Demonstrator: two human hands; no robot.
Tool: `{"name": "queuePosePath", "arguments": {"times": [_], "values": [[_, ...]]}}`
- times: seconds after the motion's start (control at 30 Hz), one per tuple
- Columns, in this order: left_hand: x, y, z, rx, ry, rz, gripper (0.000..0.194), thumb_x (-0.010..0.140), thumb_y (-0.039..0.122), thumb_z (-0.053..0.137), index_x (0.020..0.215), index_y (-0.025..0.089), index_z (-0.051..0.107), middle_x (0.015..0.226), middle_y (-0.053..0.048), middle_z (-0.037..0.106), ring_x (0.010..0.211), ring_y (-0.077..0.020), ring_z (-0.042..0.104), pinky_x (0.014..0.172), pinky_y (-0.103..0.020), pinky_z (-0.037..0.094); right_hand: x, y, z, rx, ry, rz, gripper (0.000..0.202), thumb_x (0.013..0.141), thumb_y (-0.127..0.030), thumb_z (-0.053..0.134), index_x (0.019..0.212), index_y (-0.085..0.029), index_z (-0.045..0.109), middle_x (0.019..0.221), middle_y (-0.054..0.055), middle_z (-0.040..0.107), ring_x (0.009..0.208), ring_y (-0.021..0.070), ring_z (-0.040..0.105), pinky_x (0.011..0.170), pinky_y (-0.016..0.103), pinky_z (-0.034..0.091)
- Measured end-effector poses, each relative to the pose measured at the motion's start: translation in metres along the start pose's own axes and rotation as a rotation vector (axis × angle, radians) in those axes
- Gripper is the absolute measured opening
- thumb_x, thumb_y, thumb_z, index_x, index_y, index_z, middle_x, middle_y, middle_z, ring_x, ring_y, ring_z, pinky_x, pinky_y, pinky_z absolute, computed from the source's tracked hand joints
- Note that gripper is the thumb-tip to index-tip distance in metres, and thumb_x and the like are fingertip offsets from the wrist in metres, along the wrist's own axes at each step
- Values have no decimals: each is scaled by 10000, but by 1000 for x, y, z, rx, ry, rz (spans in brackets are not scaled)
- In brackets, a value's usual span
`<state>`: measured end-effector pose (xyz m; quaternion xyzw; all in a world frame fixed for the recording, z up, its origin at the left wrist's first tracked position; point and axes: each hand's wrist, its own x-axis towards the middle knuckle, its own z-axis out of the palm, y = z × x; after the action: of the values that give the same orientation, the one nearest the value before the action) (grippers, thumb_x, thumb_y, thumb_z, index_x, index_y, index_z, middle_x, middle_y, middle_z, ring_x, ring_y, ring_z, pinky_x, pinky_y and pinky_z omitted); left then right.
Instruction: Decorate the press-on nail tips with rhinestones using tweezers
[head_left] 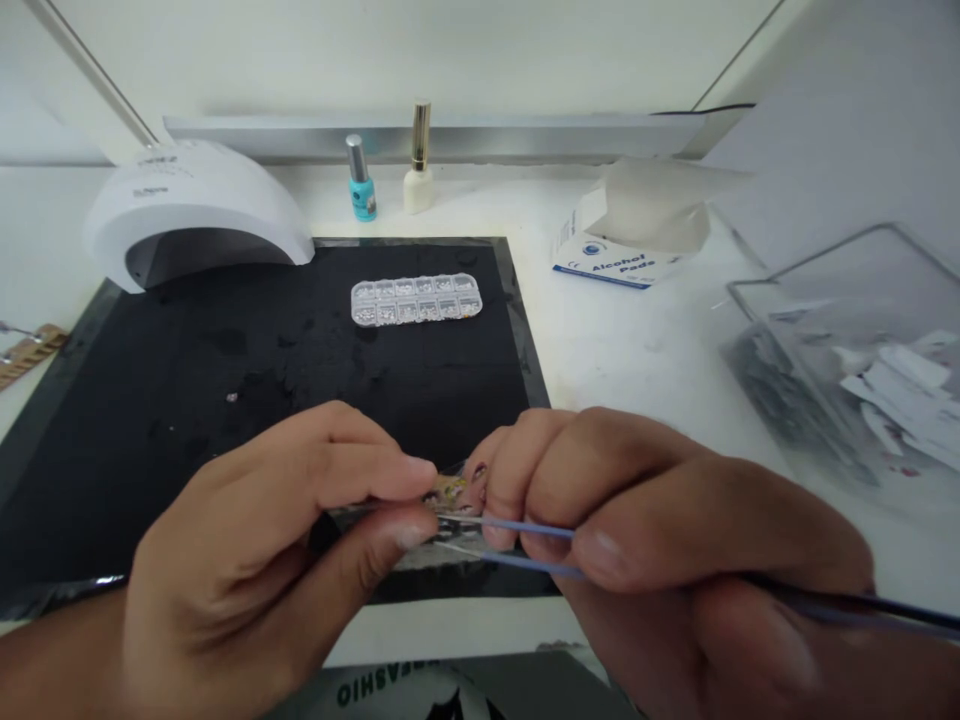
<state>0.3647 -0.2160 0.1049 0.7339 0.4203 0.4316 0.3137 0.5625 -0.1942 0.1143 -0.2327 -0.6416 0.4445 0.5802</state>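
Observation:
Between the thumb and forefinger of my left hand (277, 540) is pinched a clear plastic packet (454, 490) with small gold and dark pieces showing in it. My right hand (637, 520) is closed around blue tweezers (525, 562). Their thin tips point left, close to the packet and my left thumb, with a gap between the two arms. The curled fingers of my right hand also meet the packet's right side. Whether the tweezers touch anything inside the packet I cannot tell. Both hands are above the front part of a black mat (315, 375).
A clear compartment case (416, 300) with small pale pieces lies on the mat. Behind stand a white domed lamp (199, 200), a turquoise bottle (362, 190) and a cream bottle (418, 185). To the right are an alcohol pads box (626, 250) and a clear bin (795, 400) holding scraps.

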Motion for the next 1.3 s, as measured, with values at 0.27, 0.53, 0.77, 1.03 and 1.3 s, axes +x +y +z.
{"name": "queuePosePath", "arguments": {"times": [0.27, 0.53, 0.77, 1.03, 1.3], "values": [[0, 0, 6, -120, 37, -115, 218, 911, 102, 707, 1012, 296, 701, 897, 36, 688, 830, -106, 671, 620, -155, 552, -5, 4, -4, -29, -15, -30, 325, 961, -521, 646, 905, -220, 755, 715, 45, 622, 674, 201, 651, 611, 397, 623], [-6, 0, 5, -161, 1, -127, 284, 913, 51, 667, 1049, 300, 692, 933, 26, 678, 881, -113, 673, 607, -144, 546, -8, 3, -7, -40, -66, -58, 280, 971, -479, 639, 931, -223, 743, 742, 38, 606, 702, 196, 653, 625, 383, 630], [-4, 2, 7, -161, 10, -130, 258, 900, 44, 674, 1002, 281, 695, 899, 24, 682, 825, -109, 674, 622, -144, 555, -4, 4, -3, -13, -61, -61, 369, 991, -529, 572, 925, -208, 741, 728, 59, 596, 660, 205, 627, 588, 398, 623], [-1, 4, 8, -181, 31, -131, 246, 877, 52, 706, 997, 266, 702, 863, 16, 683, 765, -114, 662, 557, -147, 542, -5, 5, -7, 25, -81, -49, 311, 948, -532, 648, 942, -237, 746, 745, 47, 605, 681, 206, 653, 621, 388, 632], [-1, 5, 8, -154, 19, -106, 212, 893, 85, 703, 1006, 265, 709, 856, 14, 686, 720, -101, 658, 540, -163, 525, -15, 9, -9, 33, -57, 22, 256, 958, -473, 654, 951, -233, 741, 789, 41, 616, 683, 189, 651, 625, 374, 626]]}}
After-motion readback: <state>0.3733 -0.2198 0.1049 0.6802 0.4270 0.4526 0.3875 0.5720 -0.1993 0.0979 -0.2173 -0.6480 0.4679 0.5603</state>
